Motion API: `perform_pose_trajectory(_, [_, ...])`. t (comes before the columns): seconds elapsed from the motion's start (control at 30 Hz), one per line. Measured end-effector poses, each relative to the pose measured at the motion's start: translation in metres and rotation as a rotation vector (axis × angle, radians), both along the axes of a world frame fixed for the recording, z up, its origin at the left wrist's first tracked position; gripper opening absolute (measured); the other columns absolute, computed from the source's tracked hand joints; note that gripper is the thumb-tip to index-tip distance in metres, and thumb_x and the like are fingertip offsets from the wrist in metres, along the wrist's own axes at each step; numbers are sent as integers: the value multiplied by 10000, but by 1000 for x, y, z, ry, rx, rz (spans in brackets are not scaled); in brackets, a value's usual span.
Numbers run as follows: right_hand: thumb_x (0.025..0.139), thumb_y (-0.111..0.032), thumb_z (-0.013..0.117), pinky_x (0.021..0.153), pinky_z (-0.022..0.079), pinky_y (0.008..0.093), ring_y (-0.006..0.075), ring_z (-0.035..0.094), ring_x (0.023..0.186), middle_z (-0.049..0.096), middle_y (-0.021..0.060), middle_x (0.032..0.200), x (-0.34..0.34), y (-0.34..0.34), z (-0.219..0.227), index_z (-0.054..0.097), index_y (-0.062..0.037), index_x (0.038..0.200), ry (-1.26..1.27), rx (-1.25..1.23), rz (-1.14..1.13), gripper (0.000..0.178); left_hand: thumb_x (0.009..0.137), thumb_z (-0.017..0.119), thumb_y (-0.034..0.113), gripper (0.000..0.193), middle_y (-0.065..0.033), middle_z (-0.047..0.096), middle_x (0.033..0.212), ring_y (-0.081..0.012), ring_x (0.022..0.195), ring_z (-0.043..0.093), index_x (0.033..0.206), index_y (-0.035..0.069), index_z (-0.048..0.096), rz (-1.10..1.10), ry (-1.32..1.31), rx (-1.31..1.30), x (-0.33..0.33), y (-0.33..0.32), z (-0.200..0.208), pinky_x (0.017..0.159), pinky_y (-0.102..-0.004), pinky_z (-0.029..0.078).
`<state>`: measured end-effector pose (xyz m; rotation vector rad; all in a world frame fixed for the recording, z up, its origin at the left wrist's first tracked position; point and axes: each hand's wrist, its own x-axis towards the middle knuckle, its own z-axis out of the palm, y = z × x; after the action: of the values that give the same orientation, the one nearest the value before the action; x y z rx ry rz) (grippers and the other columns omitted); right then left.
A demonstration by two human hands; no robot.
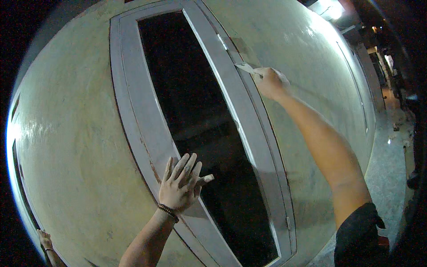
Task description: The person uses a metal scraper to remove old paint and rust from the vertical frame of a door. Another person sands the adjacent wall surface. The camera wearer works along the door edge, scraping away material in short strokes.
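My left hand [180, 184], dusty and wearing a dark beaded bracelet [168, 212], lies flat with spread fingers against the left side of a tall grey window frame [155, 111]. Its thumb reaches over the dark glass [195, 89]. Higher up and to the right, my right hand [269, 82] is closed round a putty knife [246, 68]. The pale blade meets the right edge of the frame, just below a hinge [222, 42]. My fist hides most of the handle. Something whitish shows behind the knuckles; I cannot make out what.
Greenish, patchy wall [80, 142] surrounds the frame. A second hinge [288, 222] sits low on the right side. Another hand [44, 239] shows at the lower left rim; I cannot tell whose. At the upper right a bright lamp [329, 9] shines above a pale floor [387, 169].
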<state>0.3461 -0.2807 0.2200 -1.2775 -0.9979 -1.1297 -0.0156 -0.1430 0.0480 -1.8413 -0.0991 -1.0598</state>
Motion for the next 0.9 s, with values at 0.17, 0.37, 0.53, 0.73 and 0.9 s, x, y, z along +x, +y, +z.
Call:
perform_pose_trajectory(0.17, [963,-296,500,898,568,513,396,723,1022,737,220,1075,2,18,40,762,-102,1084,130,-85,-58,348,921,691,289,450,-111,548,1482,-301,1389,502,1326,107,623,12,-6,-51,2,1,3,1194,-563,329])
perform_pose_trajectory(0.37, [951,-315,517,902,567,498,374,722,1025,734,206,1102,18,20,21,757,-131,1125,24,-14,-11,349,897,705,255,461,-110,570,1469,-320,1368,528,1327,108,630,-34,6,-77,5,7,8,1186,-571,337])
perform_pose_trajectory(0.53, [940,-266,548,825,551,513,399,716,911,733,215,1054,21,40,52,759,-113,1104,70,77,-100,308,865,721,227,512,-109,533,1507,-315,1401,494,1351,100,618,-28,36,-129,4,8,11,1193,-563,322])
perform_pose_trajectory(0.73, [970,-266,633,927,517,456,353,690,1037,721,218,1085,8,32,-70,687,-41,1232,-81,42,179,350,857,700,270,605,-112,483,1554,-297,1473,401,1425,107,570,10,38,-147,4,14,12,1217,-540,280])
perform_pose_trajectory(0.9, [999,-175,605,880,521,360,219,669,1024,725,151,1083,-37,-19,-360,671,-18,1293,532,17,603,339,872,683,298,702,-114,392,1616,-291,1524,318,1517,128,464,67,142,-211,6,22,-38,1212,-512,283])
